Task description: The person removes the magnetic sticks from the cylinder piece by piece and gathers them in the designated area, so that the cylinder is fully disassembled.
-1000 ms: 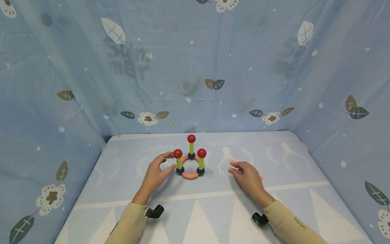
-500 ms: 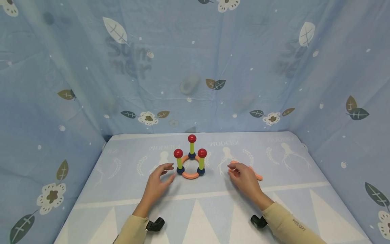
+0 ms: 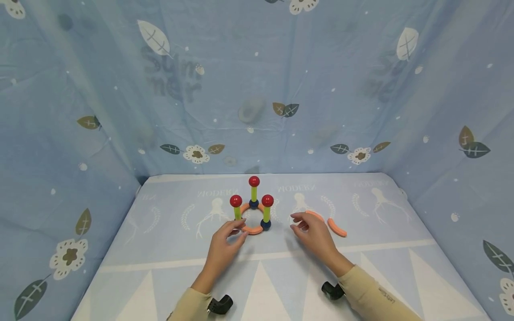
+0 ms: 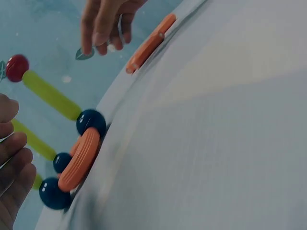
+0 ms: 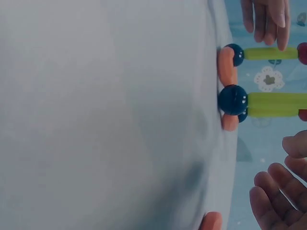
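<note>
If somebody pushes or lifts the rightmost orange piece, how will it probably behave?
The orange piece would probably slide or swivel rather than roll far, because it is curved. It likely stays stiff when lifted, as its arc looks smooth. Being slim, it is perhaps light.

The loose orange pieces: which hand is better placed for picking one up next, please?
Probably the right hand: it looks empty and is close to the loose orange pieces. The left hand is farther off, near the assembled ring.
</note>
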`<state>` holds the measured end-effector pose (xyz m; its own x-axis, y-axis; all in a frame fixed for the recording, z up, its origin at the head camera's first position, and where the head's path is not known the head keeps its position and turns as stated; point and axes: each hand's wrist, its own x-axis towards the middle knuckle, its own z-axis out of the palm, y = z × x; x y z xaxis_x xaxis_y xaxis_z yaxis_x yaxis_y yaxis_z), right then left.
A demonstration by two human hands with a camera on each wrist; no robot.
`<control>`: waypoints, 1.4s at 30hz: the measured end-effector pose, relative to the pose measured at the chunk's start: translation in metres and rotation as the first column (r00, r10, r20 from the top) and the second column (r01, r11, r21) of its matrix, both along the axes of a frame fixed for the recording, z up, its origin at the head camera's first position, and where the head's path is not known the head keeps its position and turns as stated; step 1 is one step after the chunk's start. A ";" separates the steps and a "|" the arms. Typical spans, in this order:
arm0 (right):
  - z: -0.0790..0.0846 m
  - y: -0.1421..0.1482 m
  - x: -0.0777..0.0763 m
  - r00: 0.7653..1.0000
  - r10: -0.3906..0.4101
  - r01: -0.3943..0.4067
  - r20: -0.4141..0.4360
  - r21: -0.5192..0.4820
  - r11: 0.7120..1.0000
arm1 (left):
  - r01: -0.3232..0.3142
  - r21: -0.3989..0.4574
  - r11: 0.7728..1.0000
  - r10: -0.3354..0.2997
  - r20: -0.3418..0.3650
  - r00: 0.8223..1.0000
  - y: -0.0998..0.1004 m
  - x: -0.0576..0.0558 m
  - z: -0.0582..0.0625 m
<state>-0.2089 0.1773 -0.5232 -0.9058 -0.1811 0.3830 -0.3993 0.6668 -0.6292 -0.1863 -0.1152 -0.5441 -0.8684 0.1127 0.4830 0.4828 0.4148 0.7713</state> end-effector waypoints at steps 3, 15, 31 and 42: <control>0.006 -0.004 0.000 1.000 0.017 -0.017 0.006 -0.009 1.000 | -0.008 0.004 1.000 0.008 0.002 1.000 0.011 0.000 0.000; 0.028 -0.022 -0.008 0.998 0.064 -0.064 0.000 -0.017 0.998 | -0.061 0.029 0.998 0.058 0.072 0.996 0.046 -0.010 0.002; 0.053 -0.043 -0.035 0.977 0.212 -0.206 0.033 -0.131 0.970 | -0.133 0.064 0.989 0.130 0.050 0.990 0.074 -0.026 0.004; 0.059 -0.052 -0.038 0.968 0.245 -0.233 0.058 -0.160 0.959 | -0.179 0.067 0.982 0.173 0.084 0.981 0.081 -0.034 0.007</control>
<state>-0.2471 0.1258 -0.4641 -0.8708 -0.3413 0.3540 -0.4824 0.4531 -0.7497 -0.2205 -0.0344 -0.5373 -0.9066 -0.0784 0.4147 0.3449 0.4287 0.8350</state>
